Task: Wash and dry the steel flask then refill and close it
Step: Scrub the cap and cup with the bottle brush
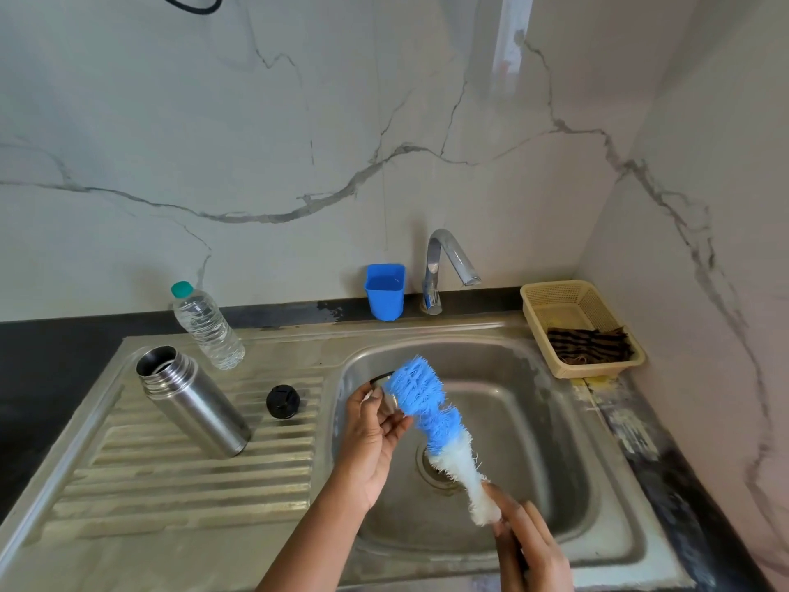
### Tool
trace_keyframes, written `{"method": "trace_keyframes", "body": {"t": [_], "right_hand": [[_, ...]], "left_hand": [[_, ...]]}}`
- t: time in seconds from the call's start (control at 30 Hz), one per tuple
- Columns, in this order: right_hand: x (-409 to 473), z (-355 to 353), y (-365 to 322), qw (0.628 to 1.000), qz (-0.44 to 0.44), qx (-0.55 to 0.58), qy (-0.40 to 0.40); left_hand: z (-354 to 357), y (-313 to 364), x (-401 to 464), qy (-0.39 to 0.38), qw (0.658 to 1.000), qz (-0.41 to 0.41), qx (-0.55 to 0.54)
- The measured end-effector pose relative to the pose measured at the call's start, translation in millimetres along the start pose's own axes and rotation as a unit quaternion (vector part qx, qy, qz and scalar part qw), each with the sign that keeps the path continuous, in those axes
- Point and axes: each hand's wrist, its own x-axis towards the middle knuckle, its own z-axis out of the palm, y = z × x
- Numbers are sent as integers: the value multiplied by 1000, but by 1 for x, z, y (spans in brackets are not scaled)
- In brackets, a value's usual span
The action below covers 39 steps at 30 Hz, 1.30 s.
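Note:
The steel flask stands open on the ribbed drainboard, left of the sink basin. Its black cap lies on the drainboard to the flask's right. Over the basin my right hand grips the handle end of a blue-and-white bottle brush. My left hand holds a small steel piece with a dark ring against the brush's blue head. A clear water bottle with a green cap stands behind the flask.
A chrome tap rises behind the basin, with a blue plastic cup to its left. A beige basket holding a striped cloth sits on the black counter at the right. Marble walls close off the back and right.

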Motion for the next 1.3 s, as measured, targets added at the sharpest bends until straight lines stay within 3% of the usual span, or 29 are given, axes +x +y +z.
{"method": "trace_keyframes", "body": {"t": [0.63, 1.03, 1.2, 1.3], "right_hand": [[-2, 4, 3, 999, 9, 19, 39], [1, 7, 6, 999, 32, 32, 27], [2, 7, 3, 1000, 15, 15, -12], [5, 6, 6, 999, 20, 24, 9]], "left_hand": [[11, 7, -6, -22, 996, -15, -82], [5, 6, -4, -61, 994, -9, -93], [3, 9, -6, -70, 996, 3, -56], [2, 11, -5, -100, 993, 15, -60]]}}
